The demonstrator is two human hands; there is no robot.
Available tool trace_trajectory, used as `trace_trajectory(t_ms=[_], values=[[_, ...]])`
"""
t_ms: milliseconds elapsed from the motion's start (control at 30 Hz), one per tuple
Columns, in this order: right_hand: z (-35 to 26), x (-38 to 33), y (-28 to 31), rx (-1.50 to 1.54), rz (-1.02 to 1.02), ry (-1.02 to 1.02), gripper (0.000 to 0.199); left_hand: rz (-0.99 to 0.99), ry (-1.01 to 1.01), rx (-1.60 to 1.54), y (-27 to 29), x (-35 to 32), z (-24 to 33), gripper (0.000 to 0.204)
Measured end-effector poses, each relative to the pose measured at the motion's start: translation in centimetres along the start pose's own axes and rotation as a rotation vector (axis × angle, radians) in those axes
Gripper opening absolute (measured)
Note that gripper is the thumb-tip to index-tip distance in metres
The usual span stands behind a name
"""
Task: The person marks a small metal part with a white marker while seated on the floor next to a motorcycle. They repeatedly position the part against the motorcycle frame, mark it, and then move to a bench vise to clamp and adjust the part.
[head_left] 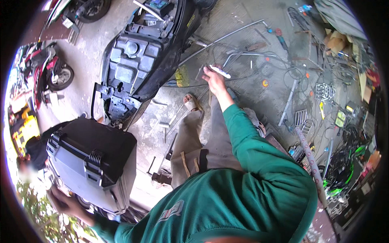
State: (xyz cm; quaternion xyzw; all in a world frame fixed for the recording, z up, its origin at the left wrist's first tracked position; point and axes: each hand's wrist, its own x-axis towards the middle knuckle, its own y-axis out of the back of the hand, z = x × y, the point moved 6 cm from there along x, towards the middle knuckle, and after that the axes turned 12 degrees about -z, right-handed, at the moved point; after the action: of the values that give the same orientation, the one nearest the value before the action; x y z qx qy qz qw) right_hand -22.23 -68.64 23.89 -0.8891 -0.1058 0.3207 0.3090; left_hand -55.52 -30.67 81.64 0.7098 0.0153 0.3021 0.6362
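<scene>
A white pen-like marker (221,72) is pinched in the fingers of my right hand (215,82), raised in front of my legs. A small thin flat piece (199,73) shows beside the fingertips; whether I hold it too is unclear. My left hand (69,205) is low at the left, beside the lower edge of a large black and grey motorcycle top case (95,162) with latches. Its fingers are dark and partly hidden, so contact with the case cannot be made out. Past the case stands a partly stripped motorcycle (133,56), its under-seat parts exposed.
Metal rods (227,36), cables and an angle grinder (280,39) lie on the concrete floor (239,16). Tools and parts crowd the right side, near a long pole (310,160). A red motorcycle (50,73) and a person in black (38,152) are at the left.
</scene>
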Motion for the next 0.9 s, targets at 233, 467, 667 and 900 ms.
trace_trajectory(t_ms=[233, 467, 667, 900], values=[[4.7, 11.0, 1.8, -0.003, -0.014, 0.117, 0.03, -0.597, 0.112, -0.625, -31.1, -16.5, 24.5, 0.017], [9.6, 16.9, 4.8, -0.063, -0.027, 0.218, 0.032, -0.556, 0.17, -0.769, -69.1, -10.3, 33.5, 0.035], [11.8, 20.8, 6.8, -0.02, -0.097, 0.42, 0.036, -0.579, 0.021, -0.81, -77.7, -9.8, 34.0, 0.029], [10.1, 23.1, 7.4, -0.249, 0.018, 0.65, 0.037, -0.656, 0.072, -1.085, -80.4, -9.0, 34.9, 0.032]])
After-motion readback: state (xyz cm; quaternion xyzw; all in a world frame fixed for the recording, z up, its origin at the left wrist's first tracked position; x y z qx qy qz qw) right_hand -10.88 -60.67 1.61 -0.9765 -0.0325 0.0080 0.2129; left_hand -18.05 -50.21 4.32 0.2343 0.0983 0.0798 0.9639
